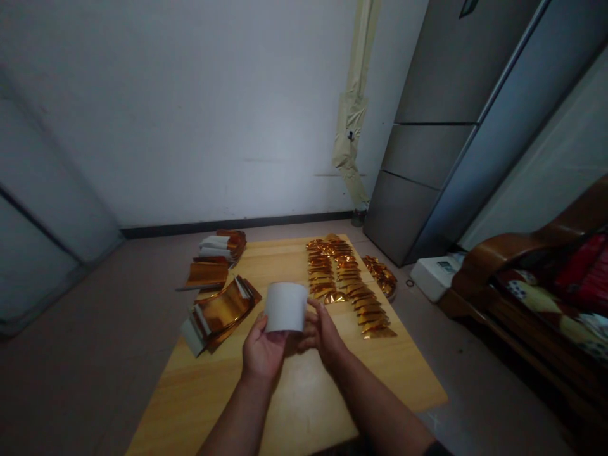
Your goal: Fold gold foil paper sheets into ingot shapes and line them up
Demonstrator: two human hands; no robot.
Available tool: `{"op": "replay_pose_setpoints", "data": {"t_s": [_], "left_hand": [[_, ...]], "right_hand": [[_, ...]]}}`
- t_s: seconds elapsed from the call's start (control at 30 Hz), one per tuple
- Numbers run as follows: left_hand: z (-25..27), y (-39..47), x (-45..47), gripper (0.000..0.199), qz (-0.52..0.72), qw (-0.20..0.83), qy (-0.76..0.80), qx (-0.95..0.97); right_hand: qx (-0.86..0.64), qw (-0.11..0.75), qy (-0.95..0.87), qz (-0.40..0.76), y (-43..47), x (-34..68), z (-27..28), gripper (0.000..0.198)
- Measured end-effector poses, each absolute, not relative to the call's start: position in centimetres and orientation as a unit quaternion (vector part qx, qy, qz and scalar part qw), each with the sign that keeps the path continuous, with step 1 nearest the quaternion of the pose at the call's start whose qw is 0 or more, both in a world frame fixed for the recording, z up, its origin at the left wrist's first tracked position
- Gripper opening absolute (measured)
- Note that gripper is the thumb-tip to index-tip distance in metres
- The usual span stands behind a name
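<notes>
A white curved sheet [286, 306], bent like part of a tube, is held up above the middle of the wooden table. My left hand [264, 354] grips its lower left edge, thumb at the side and fingers underneath. At its right edge, my right hand [323, 330] holds it with bent fingers, partly hidden behind it. Left of my hands lies a loose stack of shiny copper-gold sheets [228, 309] with white backs. To the right, folded gold pieces [349, 275] lie overlapping in long rows.
More gold and white sheets [209, 273] sit at the table's [304, 405] far left, some over the edge. A round container of gold pieces [381, 278] stands beyond the right edge. A grey fridge [418, 152], white box [432, 277] and wooden sofa [479, 278] are farther right.
</notes>
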State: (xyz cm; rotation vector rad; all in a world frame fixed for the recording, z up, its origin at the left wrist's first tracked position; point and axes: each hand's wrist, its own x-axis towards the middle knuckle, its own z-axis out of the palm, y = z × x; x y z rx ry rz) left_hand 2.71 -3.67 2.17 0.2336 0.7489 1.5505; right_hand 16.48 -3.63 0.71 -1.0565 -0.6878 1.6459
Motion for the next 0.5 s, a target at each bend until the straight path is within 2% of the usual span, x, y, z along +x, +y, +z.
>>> {"op": "replay_pose_setpoints", "data": {"t_s": [0.1, 0.17, 0.27, 0.37, 0.5], "left_hand": [[2.2, -3.4, 2.3, 0.017, 0.671, 0.655, 0.332, 0.101], [2.6, -3.2, 2.0, 0.019, 0.675, 0.654, 0.328, 0.098], [3.2, -3.2, 1.8, 0.017, 0.699, 0.631, 0.321, 0.099], [3.2, -4.3, 1.9, 0.016, 0.692, 0.624, 0.336, 0.137], [2.1, -7.0, 2.0, 0.028, 0.621, 0.654, 0.351, 0.254]], "right_hand": [[-0.395, 0.431, -0.244, 0.774, -4.2, 15.9, 0.9, 0.065], [-0.376, 0.464, -0.209, 0.774, -4.3, 15.7, 1.1, 0.06], [-0.371, 0.584, -0.165, 0.703, -3.6, 15.6, 1.3, 0.065], [-0.384, 0.603, -0.178, 0.676, -2.2, 15.9, 1.7, 0.065], [-0.416, 0.609, -0.262, 0.623, -0.3, 16.4, 1.8, 0.062]]}}
